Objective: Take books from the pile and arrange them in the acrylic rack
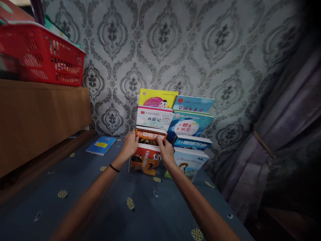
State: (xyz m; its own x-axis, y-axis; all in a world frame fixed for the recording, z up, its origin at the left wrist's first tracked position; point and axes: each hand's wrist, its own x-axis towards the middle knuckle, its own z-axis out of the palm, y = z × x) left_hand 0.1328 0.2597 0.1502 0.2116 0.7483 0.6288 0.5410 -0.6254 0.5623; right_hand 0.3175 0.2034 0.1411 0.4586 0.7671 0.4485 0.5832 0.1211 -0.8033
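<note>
Books stand upright in two columns of stepped rows near the wall. Both my hands are at an orange-and-black book [147,138] in the left column. My left hand [130,144] grips its left edge; my right hand [166,151] holds its right edge, thumb on the cover. Behind it are a white book [154,117] and a yellow book [157,97]. A red-brown book [146,160] stands in front. The right column has a blue book [195,103] at the back, a teal book [190,125], a dark blue book [192,143] and a light blue book [189,164].
A blue book [101,145] lies flat on the dark patterned sheet [105,194] to the left. Beyond it, a wooden cabinet [45,117] carries a red plastic basket [45,57]. A tied curtain [253,150] hangs at right, and patterned wallpaper [163,43] covers the wall behind.
</note>
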